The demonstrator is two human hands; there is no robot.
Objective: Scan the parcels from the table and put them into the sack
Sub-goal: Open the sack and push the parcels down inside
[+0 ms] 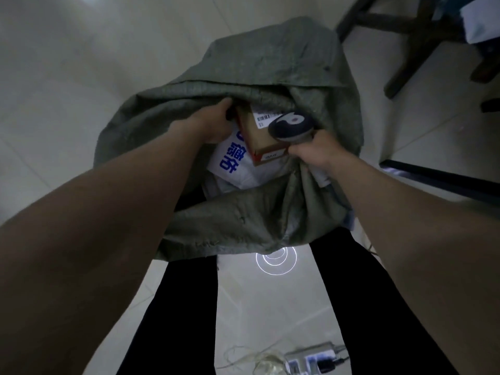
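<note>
Left grip (216,123) curled on box (263,140) inside sack (243,212); right grip (311,152) clutched scanner (293,125), box between both, long axis pointing away.

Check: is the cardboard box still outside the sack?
No, the cardboard box sits inside the mouth of the sack, on a white parcel, with the left hand on it.

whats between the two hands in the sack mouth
In the head view, a brown cardboard box with a barcode label sits between the left hand and the right hand, which grips a scanner.
</note>
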